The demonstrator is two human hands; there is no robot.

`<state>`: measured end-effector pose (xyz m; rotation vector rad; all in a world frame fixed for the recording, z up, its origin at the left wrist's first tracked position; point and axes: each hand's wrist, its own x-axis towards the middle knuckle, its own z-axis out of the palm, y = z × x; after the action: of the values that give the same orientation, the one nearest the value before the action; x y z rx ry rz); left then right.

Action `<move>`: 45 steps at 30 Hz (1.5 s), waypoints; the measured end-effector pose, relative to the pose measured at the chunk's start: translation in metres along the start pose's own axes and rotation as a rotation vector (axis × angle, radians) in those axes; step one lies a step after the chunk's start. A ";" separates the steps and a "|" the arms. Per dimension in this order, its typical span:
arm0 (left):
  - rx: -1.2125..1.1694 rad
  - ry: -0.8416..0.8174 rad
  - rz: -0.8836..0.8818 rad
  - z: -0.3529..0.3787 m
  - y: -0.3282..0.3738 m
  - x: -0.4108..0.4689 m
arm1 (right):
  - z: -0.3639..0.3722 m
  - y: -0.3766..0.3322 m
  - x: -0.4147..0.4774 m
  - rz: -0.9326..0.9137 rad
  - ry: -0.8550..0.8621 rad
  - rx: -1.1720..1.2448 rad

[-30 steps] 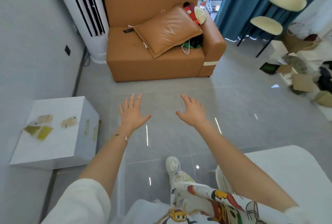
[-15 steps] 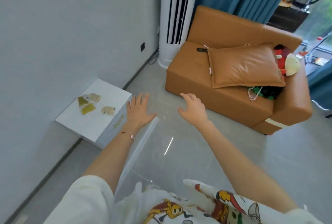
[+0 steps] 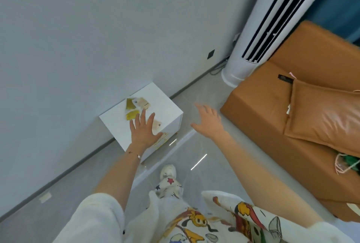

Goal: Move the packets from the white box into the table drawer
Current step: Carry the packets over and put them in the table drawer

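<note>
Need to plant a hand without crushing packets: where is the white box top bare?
Bare: on the square white box, the far-right corner and the near-left strip beside the grey wall. Crowded: three green and beige flat packets cluster mid-top; another beige packet lies by the left hand at the front edge.

White sleeves (image 3: 93,217) end above the elbows; a thin beaded bracelet (image 3: 136,155) rings the wrist of the left hand (image 3: 144,131); cartoon-print trousers (image 3: 194,221) at six o'clock.
</note>
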<state>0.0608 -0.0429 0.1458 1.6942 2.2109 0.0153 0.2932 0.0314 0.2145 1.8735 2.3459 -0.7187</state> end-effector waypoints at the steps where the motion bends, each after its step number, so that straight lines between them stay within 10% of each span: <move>1: -0.001 -0.017 -0.022 -0.001 -0.010 0.012 | 0.000 -0.005 0.015 0.008 -0.014 -0.003; 13: -0.093 -0.100 -0.271 0.022 -0.079 0.111 | 0.054 -0.063 0.179 -0.116 -0.189 -0.056; 26: -0.417 -0.014 -0.645 0.221 -0.158 0.274 | 0.315 -0.053 0.357 -0.363 -0.473 -0.273; 45: -0.568 0.159 -0.755 0.250 -0.190 0.352 | 0.356 -0.072 0.474 -0.450 -0.306 0.093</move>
<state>-0.1231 0.1822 -0.2256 0.5372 2.4956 0.5410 0.0157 0.3137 -0.2325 1.1530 2.5729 -1.0780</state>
